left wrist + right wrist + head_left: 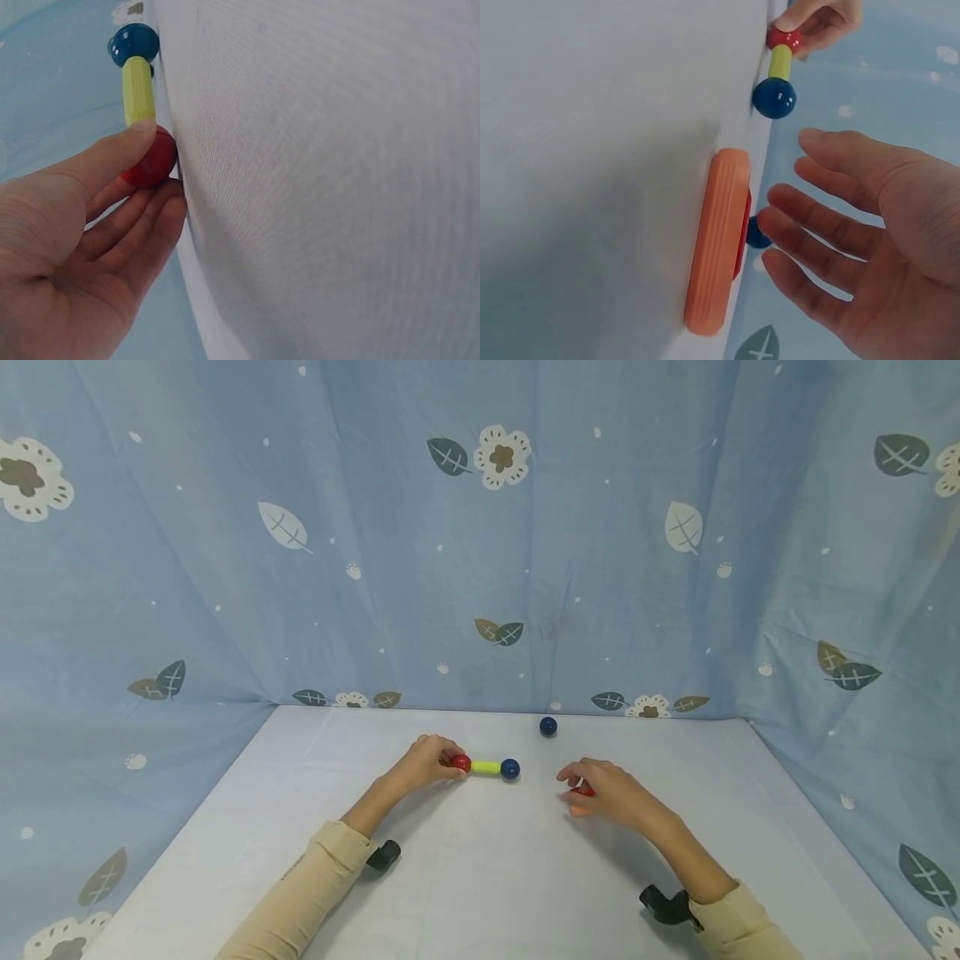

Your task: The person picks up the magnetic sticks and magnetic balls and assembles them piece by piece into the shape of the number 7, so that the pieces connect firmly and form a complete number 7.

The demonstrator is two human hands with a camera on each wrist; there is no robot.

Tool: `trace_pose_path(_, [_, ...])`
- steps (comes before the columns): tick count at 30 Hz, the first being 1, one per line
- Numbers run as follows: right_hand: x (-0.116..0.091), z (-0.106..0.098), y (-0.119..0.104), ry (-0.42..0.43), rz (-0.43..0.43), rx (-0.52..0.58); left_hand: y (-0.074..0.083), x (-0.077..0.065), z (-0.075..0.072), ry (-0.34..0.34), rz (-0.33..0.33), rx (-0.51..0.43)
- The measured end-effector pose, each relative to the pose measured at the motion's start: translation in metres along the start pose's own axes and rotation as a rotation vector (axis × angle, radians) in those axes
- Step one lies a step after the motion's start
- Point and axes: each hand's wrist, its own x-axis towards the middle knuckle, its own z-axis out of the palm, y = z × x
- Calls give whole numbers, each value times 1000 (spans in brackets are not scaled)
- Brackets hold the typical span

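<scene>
My left hand (426, 763) pinches a red ball (461, 763) between thumb and fingers. From that ball a yellow rod (486, 767) runs right to a glossy blue ball (510, 768), the three forming one dumbbell-like piece low over the white table. My right hand (611, 791) hovers with relaxed, spread fingers beside an orange ribbed bar (718, 240). Behind that bar shows part of a red piece (743, 234), mostly hidden. In the right wrist view a gap separates the fingers from the orange bar.
A second blue ball (548, 727) sits near the back edge of the white table (495, 877). Blue patterned curtain (480, 543) hangs behind and along both sides. Black wrist-worn devices (384, 856) show under the cuffs.
</scene>
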Motion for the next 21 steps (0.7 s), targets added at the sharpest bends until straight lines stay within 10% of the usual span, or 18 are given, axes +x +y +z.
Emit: trace_pose_path(21, [-21,-5,17,-4,5,22,-4,2,0,-5,22,6])
